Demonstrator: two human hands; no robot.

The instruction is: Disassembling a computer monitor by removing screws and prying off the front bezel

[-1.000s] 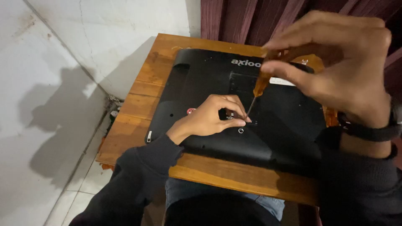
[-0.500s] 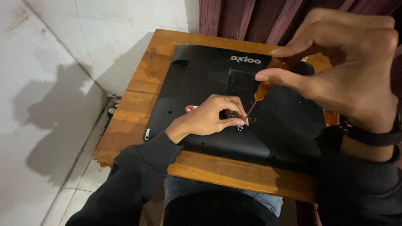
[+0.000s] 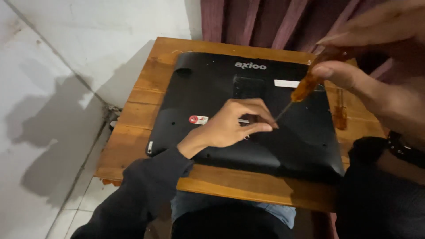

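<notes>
A black laptop (image 3: pixel 208 88) lies bottom-up on a small wooden table (image 3: pixel 146 102). My left hand (image 3: pixel 232 124) rests on the laptop's underside, its fingertips pinched together near the tip of a screwdriver. My right hand (image 3: pixel 380 66), close to the camera at the upper right, holds that amber-handled screwdriver (image 3: pixel 305 86) slanting down toward the left fingers. Whether the left fingertips hold a small screw I cannot see. A dark watch sits on my right wrist (image 3: pixel 405 148).
A second amber-handled screwdriver (image 3: pixel 340 108) lies on the table by the laptop's right edge. A maroon curtain (image 3: pixel 265 22) hangs behind the table. White wall and tiled floor (image 3: pixel 57 132) are at the left. My legs are under the table's near edge.
My right hand has lifted up and to the right with the screwdriver. The view has shifted, so the table sits more centred. My left hand stays on the same spot.
</notes>
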